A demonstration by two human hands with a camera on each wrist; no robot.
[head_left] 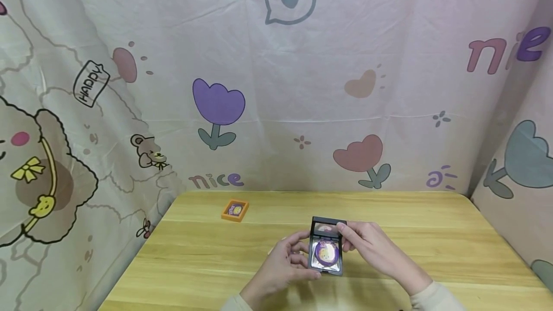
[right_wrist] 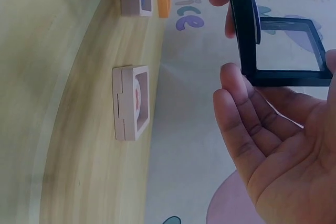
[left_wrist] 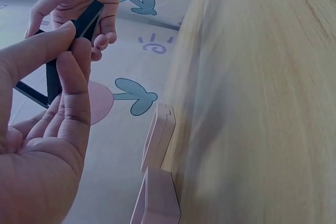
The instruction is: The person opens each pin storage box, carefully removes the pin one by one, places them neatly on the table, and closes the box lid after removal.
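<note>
Hands meet over the near middle of the wooden table [head_left: 389, 215], sharing a black hinged display case [head_left: 326, 252]. The left hand [head_left: 281, 268] curls its fingers round the case's left edge; the right hand [head_left: 376, 248] pinches the raised lid. A round purple badge [head_left: 326, 252] sits inside, so I judge the case loaded but not yet closed. Farther back, an orange case [head_left: 235, 210] lies near the far left edge. Only the right wrist view shows a pale pink case [right_wrist: 131, 103] lying on the table.
</note>
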